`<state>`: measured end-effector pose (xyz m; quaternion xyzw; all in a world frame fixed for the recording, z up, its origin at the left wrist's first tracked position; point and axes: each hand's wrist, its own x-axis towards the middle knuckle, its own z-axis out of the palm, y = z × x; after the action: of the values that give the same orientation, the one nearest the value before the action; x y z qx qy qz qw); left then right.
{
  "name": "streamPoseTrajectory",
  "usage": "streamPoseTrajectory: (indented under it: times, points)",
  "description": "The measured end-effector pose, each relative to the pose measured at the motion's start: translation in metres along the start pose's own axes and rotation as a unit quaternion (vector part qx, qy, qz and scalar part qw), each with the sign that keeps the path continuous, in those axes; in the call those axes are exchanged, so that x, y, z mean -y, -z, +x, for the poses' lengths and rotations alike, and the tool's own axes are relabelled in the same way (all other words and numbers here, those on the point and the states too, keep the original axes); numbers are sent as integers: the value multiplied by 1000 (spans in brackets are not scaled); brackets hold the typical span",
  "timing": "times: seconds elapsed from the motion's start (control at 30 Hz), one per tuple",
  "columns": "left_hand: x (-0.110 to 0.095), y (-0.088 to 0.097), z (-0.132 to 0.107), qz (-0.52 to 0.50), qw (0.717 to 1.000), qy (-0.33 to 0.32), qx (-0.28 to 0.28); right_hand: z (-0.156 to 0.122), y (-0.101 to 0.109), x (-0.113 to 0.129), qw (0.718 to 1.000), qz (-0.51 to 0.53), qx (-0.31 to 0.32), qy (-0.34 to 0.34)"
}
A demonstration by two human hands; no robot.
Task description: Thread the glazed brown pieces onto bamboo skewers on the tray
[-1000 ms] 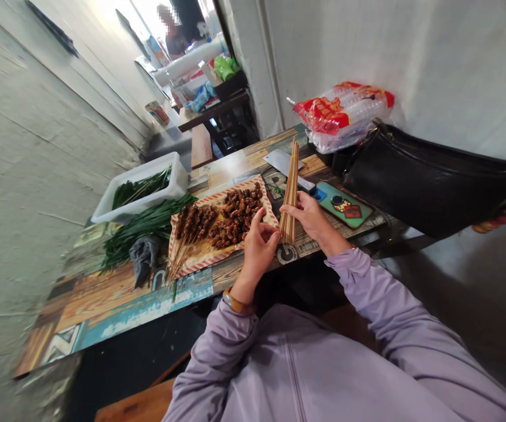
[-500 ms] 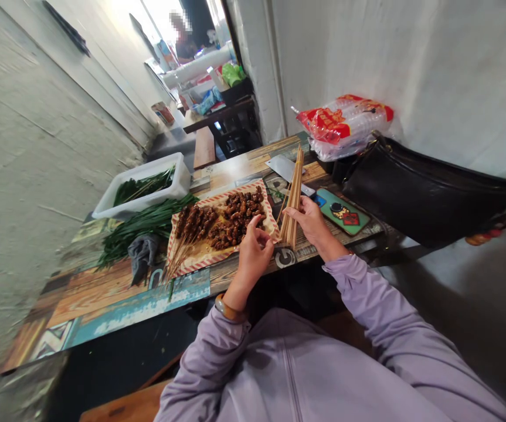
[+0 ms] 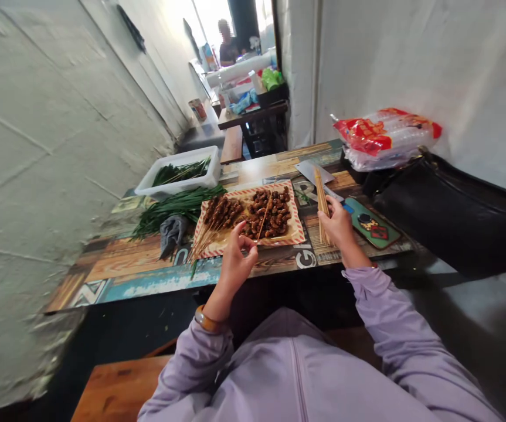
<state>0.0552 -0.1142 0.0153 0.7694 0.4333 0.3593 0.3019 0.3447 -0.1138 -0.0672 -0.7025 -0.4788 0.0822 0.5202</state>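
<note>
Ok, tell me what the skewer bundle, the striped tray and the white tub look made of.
The skewer bundle in the right hand: pale, matte sticks, likely bamboo, like the single skewer in the left hand. The striped tray: thin printed rim, probably paper or plastic. The white tub: smooth, even walls, likely plastic.

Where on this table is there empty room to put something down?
The table is bare at its near-left end, bordered by the grey cloth, the chives and the tray. A smaller strip lies between the white tub and the cleaver. Right of the tray it's crowded: right hand, skewer bundle, phone, black bag.
</note>
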Motion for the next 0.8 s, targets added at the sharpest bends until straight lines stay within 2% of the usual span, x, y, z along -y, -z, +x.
streamPoseTrajectory:
  times: [0.13, 0.27, 0.4, 0.43, 0.53, 0.63, 0.8]
  points:
    - [7, -1, 0, -12, 1000, -10, 0, -3, 10, 0, 993, -111, 18, 45]
    - [10, -1, -3, -6, 1000, -17, 13, -7, 21, 8, 981, -155, 11, 113]
    - [10, 0, -8, 7, 997, -34, 65, -22, 27, 39, 971, -124, -38, 200]
    - [10, 1, -10, 10, 996, -40, 81, -27, 27, 50, 968, -112, -30, 224]
    - [9, 3, -16, 21, 990, -68, 122, -48, 24, 84, 945, -103, 44, 308]
    - [8, 11, -21, 38, 982, -101, 156, -68, 17, 107, 917, -123, 126, 357]
    - [13, 30, -29, 21, 980, -108, 166, -85, 5, 115, 892, -130, 189, 390]
